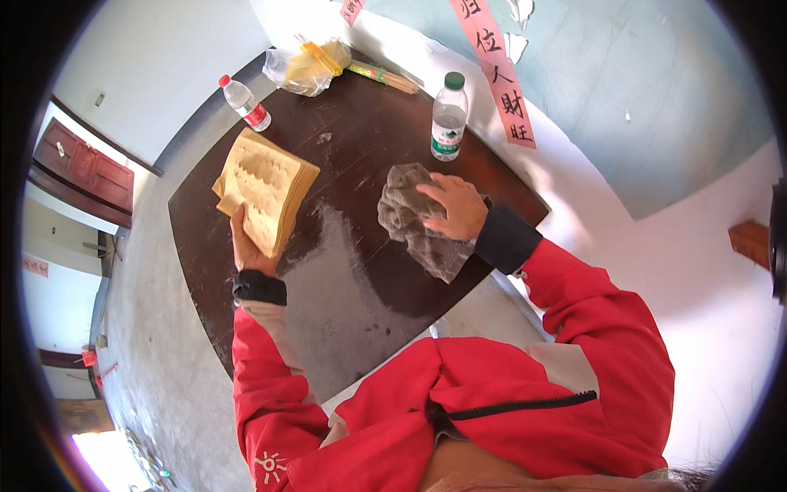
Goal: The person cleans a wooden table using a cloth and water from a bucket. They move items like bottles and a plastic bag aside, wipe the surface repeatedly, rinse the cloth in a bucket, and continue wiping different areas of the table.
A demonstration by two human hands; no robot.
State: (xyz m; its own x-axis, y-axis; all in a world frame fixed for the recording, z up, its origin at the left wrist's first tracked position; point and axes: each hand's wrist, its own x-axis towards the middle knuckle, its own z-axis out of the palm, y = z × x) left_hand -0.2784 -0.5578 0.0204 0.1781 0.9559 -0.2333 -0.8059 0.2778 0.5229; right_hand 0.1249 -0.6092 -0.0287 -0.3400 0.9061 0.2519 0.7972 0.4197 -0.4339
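My left hand [251, 251] grips a thick stack of yellow perforated paper [261, 184], likely joss paper, and holds it tilted above the left side of a dark wooden table [350, 147]. The thumb lies along its near edge; the other fingers are mostly hidden beneath. On the table's right side, my right hand [456, 208] rests with fingers apart on a crumpled grey-brown cloth [403, 206]. A green-capped plastic bottle [449, 120] stands just beyond that hand. Between the hands, a pale grey patch [332, 295] spreads over the tabletop; I cannot tell if it is dust or glare.
A red-capped bottle [246, 104] stands near the table's far left edge. In the far corner lie a clear plastic bag [289, 71] with yellow contents and a packet of incense sticks [384, 77]. A wall with a pink paper strip [501, 71] bearing writing borders the right.
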